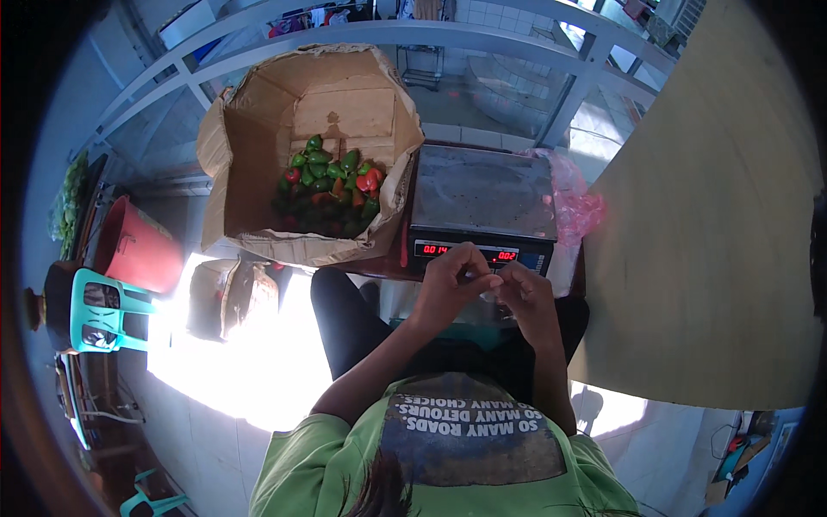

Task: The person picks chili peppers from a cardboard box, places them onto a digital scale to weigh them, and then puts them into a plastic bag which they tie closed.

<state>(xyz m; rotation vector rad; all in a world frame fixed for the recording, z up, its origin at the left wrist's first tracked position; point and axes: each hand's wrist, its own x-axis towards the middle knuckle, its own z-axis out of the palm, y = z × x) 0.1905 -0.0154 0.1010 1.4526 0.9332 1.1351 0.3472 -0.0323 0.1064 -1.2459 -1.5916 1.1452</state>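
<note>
My left hand (454, 282) and my right hand (527, 297) meet in front of my body, over my lap. The thumb and fingers of each are pinched together, nearly touching the other hand. Whatever they hold is too small or too clear to make out. Just beyond them stands a digital weighing scale (484, 194) with a bare metal plate and lit red digits. To its left, a large open cardboard box (250, 185) holds many green and red peppers (332, 177), some in shadow.
Pink plastic bags (575, 202) lie against the scale's right side. A curved tan board (711, 233) fills the right. At left are a red bucket (138, 246), a turquoise plastic stool (96, 310) and a smaller carton (215, 297) on the floor. A metal railing (413, 36) runs behind.
</note>
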